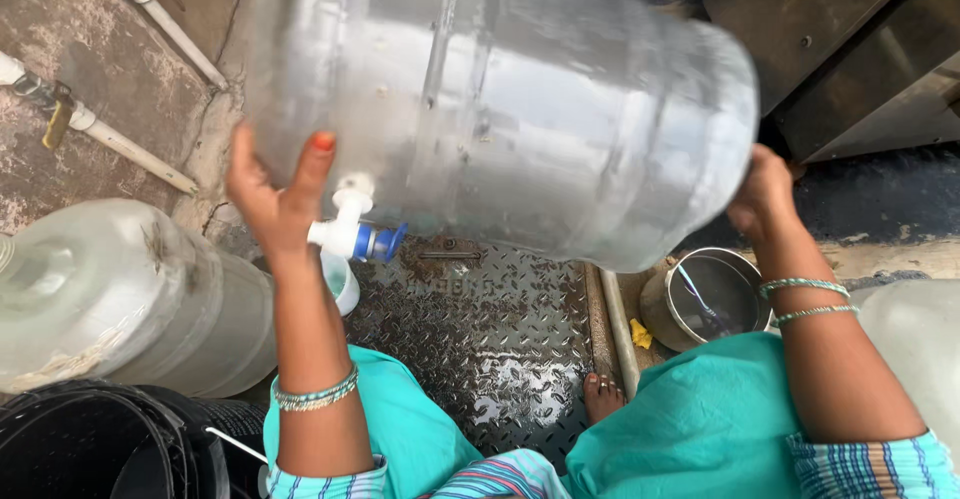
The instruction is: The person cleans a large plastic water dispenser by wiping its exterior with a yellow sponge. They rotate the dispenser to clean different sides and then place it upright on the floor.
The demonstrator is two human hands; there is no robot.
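I hold a large clear plastic water jar [520, 99] tipped on its side in front of me, above a wet steel chequer plate [480, 339]. My left hand [275, 194] presses against its left end, just above the jar's white tap with a blue lever [355, 231]. On the opposite side, my right hand [762, 194] supports the jar's right end. Bangles circle both wrists. Beneath the tap, partly hidden by my left forearm, is a small pale cup [340, 281].
Another big clear jar [110, 294] lies at the left, with a black bucket [100, 449] below it. A steel pot [705, 299] stands at the right beside a third clear jar [915, 349]. White pipes [120, 139] run along the wall. My bare foot [603, 396] rests on the plate.
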